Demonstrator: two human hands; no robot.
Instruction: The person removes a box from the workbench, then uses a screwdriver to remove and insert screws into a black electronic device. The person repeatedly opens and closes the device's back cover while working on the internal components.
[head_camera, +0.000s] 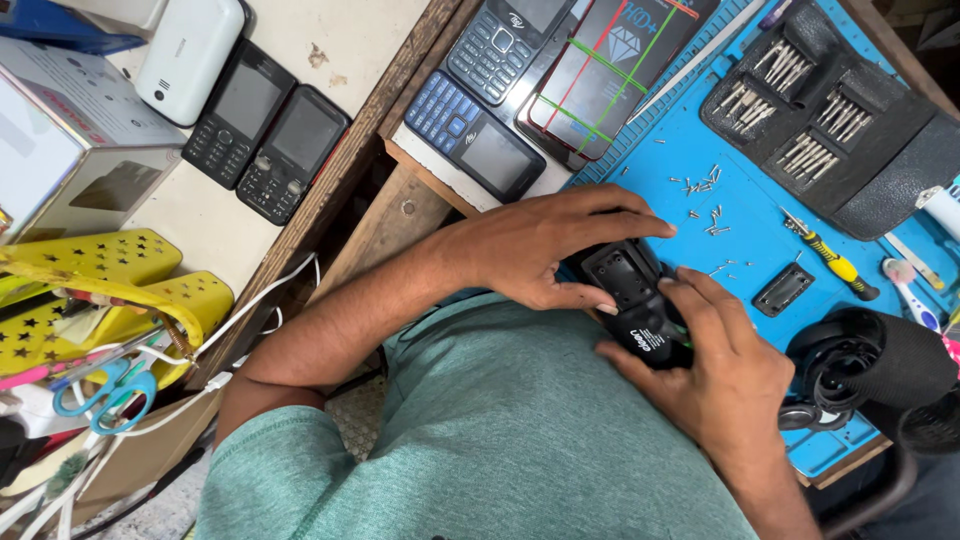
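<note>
1. Blue matting (700, 225) covers the part of the table (410, 215) where the work goes on; it is strewn with small loose screws (705, 185), with an open black pouch of driver bits (800, 100) at its far side.
2. The left hand (535, 245) arches over a small black device (635, 305), fingers spread across its far edge and thumb tucked under; its grip is closed on the device, which sits just above the near edge of the mat, close to the person's chest.
3. The right hand (720, 370) clasps the same device from the near side, fingers curled over the body and thumb along its lower end, so both grips hold one thing.
4. Judging from the exposed inner face and the screws lying out, the case looks part-opened; steady, even pressure from both thumbs would suit better than a twist at one corner.
5. A yellow-handled screwdriver (835, 262) lies just right of the device, and a small black cover piece (783, 288) rests between them, both within easy reach.
6. The loose screws lie near the left fingers; keeping the device low over the mat would limit the risk of scattering them.
7. Several keypad phones (475, 135) lie farther off, well apart from the hands.
</note>
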